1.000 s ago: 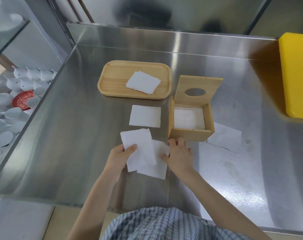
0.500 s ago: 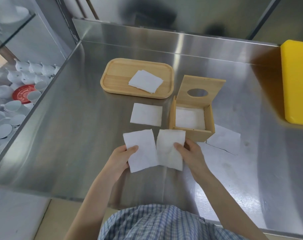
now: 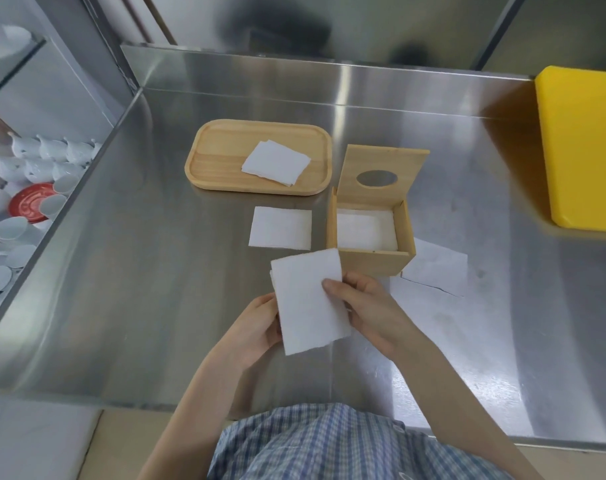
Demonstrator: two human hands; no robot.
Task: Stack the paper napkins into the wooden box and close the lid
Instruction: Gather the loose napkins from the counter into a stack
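Note:
Both hands hold a small stack of white paper napkins (image 3: 308,299) just in front of the wooden box (image 3: 374,263). My left hand (image 3: 256,323) grips the stack's left edge and my right hand (image 3: 363,306) pinches its right side. The box stands open, its lid (image 3: 381,174) with an oval hole tilted up at the back, and white napkins lie inside. One napkin (image 3: 280,228) lies flat on the steel left of the box, another napkin (image 3: 436,268) lies at the box's right. A folded napkin (image 3: 275,162) rests on the wooden tray (image 3: 218,157).
The steel counter (image 3: 138,271) has a raised back wall and a left edge. A yellow block (image 3: 585,147) stands at the far right. Below the counter on the left sit several white cups and a red dish (image 3: 31,200).
The two napkins held side by side have been brought together into one stack, my right hand moving left onto it. The stack is lifted slightly toward the box.

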